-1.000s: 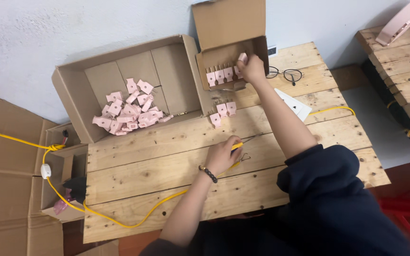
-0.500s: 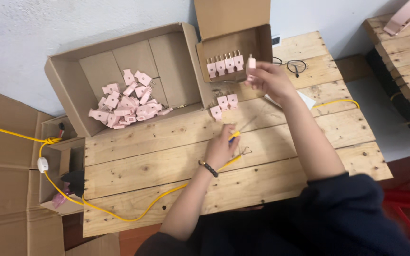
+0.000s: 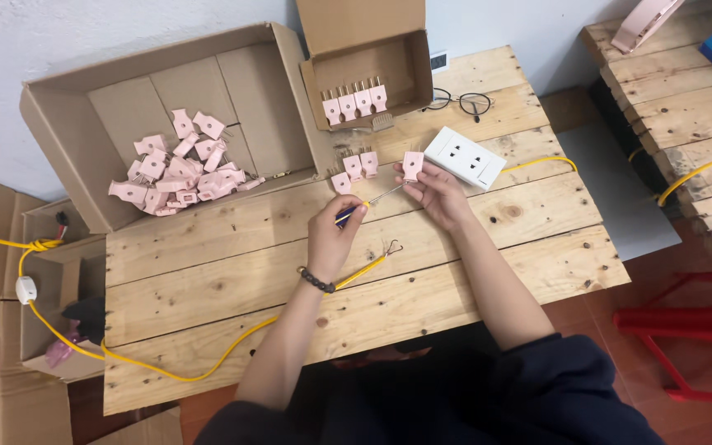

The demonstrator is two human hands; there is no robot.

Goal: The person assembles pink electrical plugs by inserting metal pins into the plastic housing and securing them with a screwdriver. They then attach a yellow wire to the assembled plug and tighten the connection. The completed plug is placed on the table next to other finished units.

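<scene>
On the wooden pallet table (image 3: 208,272): both hands worked near the middle of the top.
Right hand (image 3: 438,191): fingers closed around 1 pink plug (image 3: 411,165), held upright just beside the white socket plate (image 3: 465,156).
Left hand (image 3: 335,235): pinched shut on a small screwdriver (image 3: 364,203) with a blue-and-yellow handle, its shaft pointing toward the plug.
Yellow cable (image 3: 208,363): ran across the table from the left edge; its bared end (image 3: 389,246) lay just beside the left hand, apart from the plug.
Step, as judged: the screwdriver was being brought to the plug's screw; the next move would call for a steady tip on the screw while the right hand kept the plug from turning.
Nearby: 3 pink plugs (image 3: 353,170) stood on the boards; 4 more (image 3: 354,103) were lined up in the small open carton (image 3: 409,66); a loose heap (image 3: 173,169) lay in the large carton (image 3: 67,99); spectacles (image 3: 459,100) rested behind the socket plate.
Hard to make out: the plug's screw, the screwdriver tip, and whether they touched; the things in the side box at the left edge were unclear.
</scene>
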